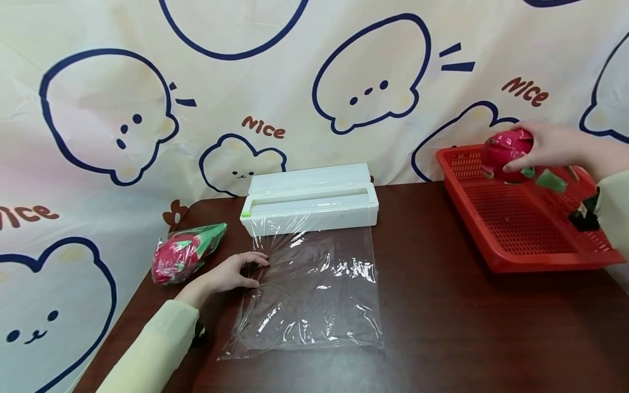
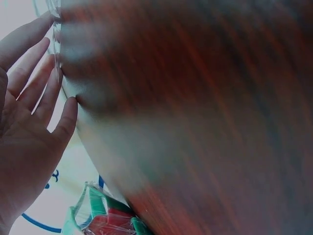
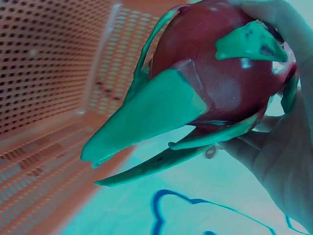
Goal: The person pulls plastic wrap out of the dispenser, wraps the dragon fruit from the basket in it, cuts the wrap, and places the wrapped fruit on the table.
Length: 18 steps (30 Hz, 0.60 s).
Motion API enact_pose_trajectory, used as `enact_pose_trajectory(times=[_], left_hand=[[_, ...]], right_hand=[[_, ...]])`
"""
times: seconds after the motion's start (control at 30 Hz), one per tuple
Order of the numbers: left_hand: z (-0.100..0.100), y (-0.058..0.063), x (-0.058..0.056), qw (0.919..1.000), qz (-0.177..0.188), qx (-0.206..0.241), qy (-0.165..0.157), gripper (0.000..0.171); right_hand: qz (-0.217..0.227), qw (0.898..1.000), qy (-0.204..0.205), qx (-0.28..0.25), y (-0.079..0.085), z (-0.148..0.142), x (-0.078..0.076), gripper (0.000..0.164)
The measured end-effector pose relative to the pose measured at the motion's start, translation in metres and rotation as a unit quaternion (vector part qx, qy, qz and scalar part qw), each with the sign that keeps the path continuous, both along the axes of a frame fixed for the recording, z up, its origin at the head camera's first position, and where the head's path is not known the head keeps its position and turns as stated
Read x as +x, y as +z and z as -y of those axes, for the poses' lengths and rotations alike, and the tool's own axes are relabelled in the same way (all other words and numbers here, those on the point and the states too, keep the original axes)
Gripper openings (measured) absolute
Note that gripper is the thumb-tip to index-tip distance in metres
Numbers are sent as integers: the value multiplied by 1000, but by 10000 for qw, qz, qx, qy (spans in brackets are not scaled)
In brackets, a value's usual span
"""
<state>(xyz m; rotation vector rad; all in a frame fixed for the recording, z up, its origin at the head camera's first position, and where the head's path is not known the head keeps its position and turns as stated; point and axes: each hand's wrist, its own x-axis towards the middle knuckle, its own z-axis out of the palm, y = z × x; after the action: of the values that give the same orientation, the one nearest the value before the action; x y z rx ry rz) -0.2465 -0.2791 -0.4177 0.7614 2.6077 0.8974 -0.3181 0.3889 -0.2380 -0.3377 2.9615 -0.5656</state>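
Observation:
My right hand (image 1: 552, 144) grips a dragon fruit (image 1: 507, 150) above the red plastic basket (image 1: 511, 261). In the right wrist view, the fruit (image 3: 215, 73) shows red skin and long green scales, with the thumb and fingers of the hand (image 3: 288, 142) around it. My left hand (image 1: 228, 274) touches the left edge of a sheet of plastic wrap (image 1: 314, 295) on the table, its fingers relaxed. The sheet comes out of a white wrap dispenser (image 1: 314, 215) with its lid up. A second dragon fruit (image 1: 179, 257), covered in plastic wrap, lies left of that hand.
A dark brown wooden table (image 1: 442, 316) carries everything. Behind it hangs a pale cloth (image 1: 295, 98) printed with cartoon bears. The basket has raised walls and stands at the table's right side; something green shows inside it beside the held fruit.

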Motion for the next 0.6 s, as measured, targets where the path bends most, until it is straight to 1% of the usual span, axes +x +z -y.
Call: enact_pose_trajectory(times=[0.13,0.27,0.33,0.43,0.6], left_hand=[[0,0,0,10000,28,34,56,41],[1,1,1,9999,59,65,94,40],[1,1,2,9999,70,78,80,40],[0,1,4,10000,47,72,34,40],[-3,2,4,10000,13,48,6,40]], right_hand=[[-363,9992,-5,135,16,11,4,90],[-783,9960,406,175,32,31,10,86],[-903,9938,611,237,38,44,14,83],[-1102,9894,879,354,43,66,21,82],[-1240,9827,1288,477,48,107,35,82]])
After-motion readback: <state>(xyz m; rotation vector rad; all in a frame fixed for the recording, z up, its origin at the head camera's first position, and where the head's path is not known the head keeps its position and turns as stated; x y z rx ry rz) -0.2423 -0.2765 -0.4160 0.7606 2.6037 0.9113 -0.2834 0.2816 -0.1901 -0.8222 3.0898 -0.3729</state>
